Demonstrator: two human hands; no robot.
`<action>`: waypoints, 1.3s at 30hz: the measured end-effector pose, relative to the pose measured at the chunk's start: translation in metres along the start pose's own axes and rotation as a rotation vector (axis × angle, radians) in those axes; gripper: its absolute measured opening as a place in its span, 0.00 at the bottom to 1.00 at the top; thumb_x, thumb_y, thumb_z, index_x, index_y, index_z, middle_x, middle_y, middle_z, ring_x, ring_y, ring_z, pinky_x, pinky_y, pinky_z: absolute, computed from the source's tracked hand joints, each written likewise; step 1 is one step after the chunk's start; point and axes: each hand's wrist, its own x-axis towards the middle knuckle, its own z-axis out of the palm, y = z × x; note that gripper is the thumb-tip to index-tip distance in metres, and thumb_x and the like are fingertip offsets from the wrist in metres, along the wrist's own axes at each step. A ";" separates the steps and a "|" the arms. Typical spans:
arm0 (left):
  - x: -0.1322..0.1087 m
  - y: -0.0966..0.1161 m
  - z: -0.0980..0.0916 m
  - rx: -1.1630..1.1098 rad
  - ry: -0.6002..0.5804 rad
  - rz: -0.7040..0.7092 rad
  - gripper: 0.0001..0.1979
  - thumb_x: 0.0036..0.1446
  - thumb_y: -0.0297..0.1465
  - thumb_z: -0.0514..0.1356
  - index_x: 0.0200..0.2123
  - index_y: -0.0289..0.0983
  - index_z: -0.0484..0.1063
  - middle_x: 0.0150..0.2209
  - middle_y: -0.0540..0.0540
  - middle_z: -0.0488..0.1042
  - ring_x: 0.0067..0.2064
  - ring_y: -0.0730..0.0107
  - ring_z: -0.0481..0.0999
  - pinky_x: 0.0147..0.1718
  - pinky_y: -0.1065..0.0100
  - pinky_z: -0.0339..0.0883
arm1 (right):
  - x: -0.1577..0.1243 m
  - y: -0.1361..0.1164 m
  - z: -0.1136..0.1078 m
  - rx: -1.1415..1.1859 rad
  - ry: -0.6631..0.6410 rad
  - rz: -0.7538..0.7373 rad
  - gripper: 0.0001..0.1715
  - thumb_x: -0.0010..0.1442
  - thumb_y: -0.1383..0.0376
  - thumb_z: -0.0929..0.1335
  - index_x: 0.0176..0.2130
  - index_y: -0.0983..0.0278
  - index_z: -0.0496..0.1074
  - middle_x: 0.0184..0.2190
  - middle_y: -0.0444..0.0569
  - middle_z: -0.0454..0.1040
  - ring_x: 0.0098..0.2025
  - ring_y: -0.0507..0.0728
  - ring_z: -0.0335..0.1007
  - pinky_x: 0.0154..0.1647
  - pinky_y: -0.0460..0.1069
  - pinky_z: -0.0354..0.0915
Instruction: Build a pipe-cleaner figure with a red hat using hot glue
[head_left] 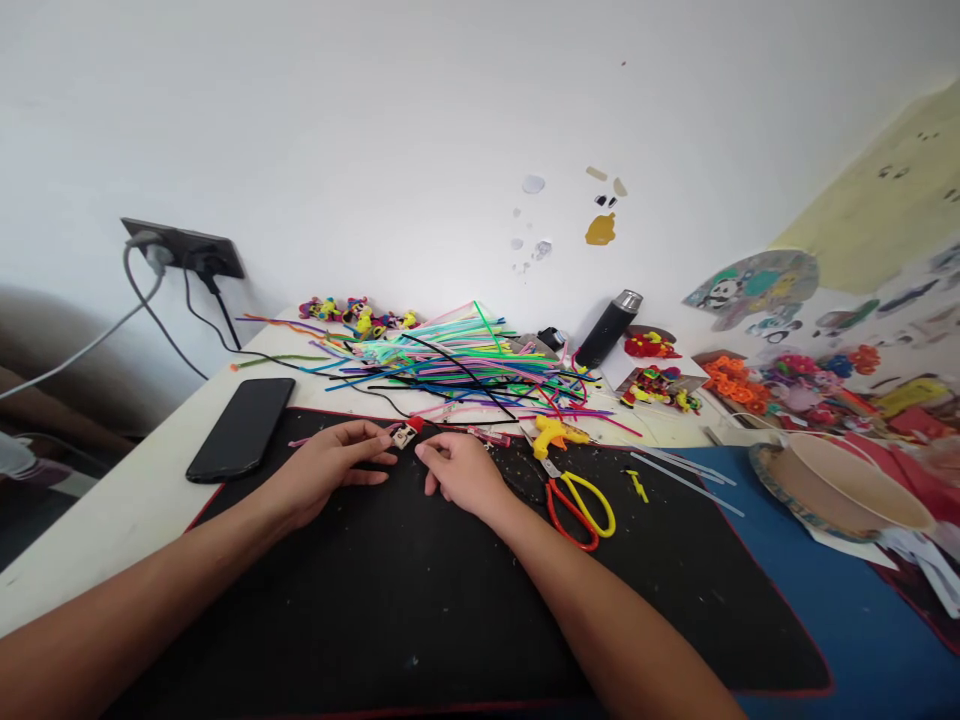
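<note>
My left hand (330, 470) pinches a small white-and-black piece with a red end (406, 432) between thumb and index finger, over the black mat (420, 610). Its exact kind is too small to make out. My right hand (463, 472) is just right of that piece, thumb and index finger pressed together. Whatever they may hold cannot be seen. Beyond the right hand lie scissors (579, 508) with one red and one yellow handle, and a yellow glue gun (559, 436) rests close behind them. A small yellow bit (637, 485) sits farther right on the mat.
A black phone (241, 430) lies at left. Behind the mat spreads a pile of colourful pipe cleaners (465, 360), with small figures (358, 315) at its back left. A black flask (609, 330) leans at the back. Clear sticks (690, 475) and a round container (847, 485) are right.
</note>
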 end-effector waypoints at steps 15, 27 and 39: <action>0.012 0.000 0.005 0.719 -0.029 0.404 0.09 0.55 0.40 0.64 0.30 0.42 0.80 0.33 0.47 0.80 0.34 0.59 0.76 0.33 0.66 0.66 | 0.000 0.007 0.002 0.211 0.150 -0.083 0.15 0.68 0.56 0.66 0.42 0.64 0.76 0.17 0.38 0.68 0.16 0.49 0.59 0.22 0.44 0.57; 0.022 -0.007 0.000 0.786 0.054 0.376 0.21 0.56 0.52 0.61 0.34 0.42 0.81 0.43 0.44 0.82 0.41 0.55 0.78 0.43 0.61 0.68 | -0.007 0.014 -0.005 0.367 0.173 -0.093 0.16 0.65 0.54 0.68 0.39 0.65 0.75 0.15 0.36 0.65 0.15 0.48 0.55 0.20 0.44 0.54; 0.018 -0.008 0.003 0.544 0.074 0.272 0.25 0.49 0.56 0.65 0.33 0.39 0.82 0.44 0.44 0.82 0.28 0.67 0.73 0.29 0.66 0.66 | -0.005 0.019 0.003 0.263 0.142 -0.125 0.14 0.68 0.56 0.67 0.41 0.64 0.77 0.16 0.38 0.67 0.16 0.49 0.59 0.22 0.45 0.55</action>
